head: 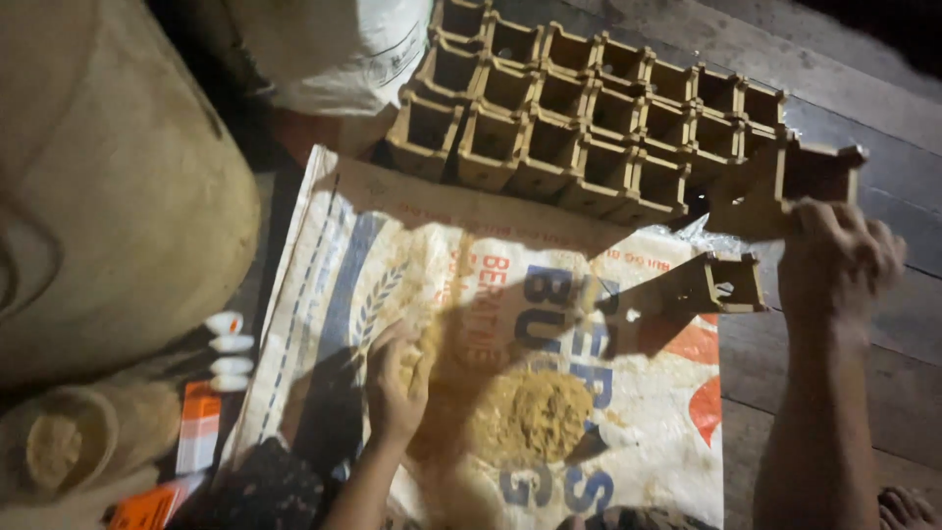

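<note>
My right hand (839, 257) is stretched forward, fingers closed on a small wooden box mould (816, 175) just past the printed sack (589, 324). My left hand (400, 378) rests on the sack beside the sawdust pile (530, 417), loosely curled; I cannot tell its grip. Shadow hides the sack's middle.

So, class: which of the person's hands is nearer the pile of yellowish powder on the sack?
Left. The left hand rests beside the powder pile; the right hand is up at the small boxes.
</note>
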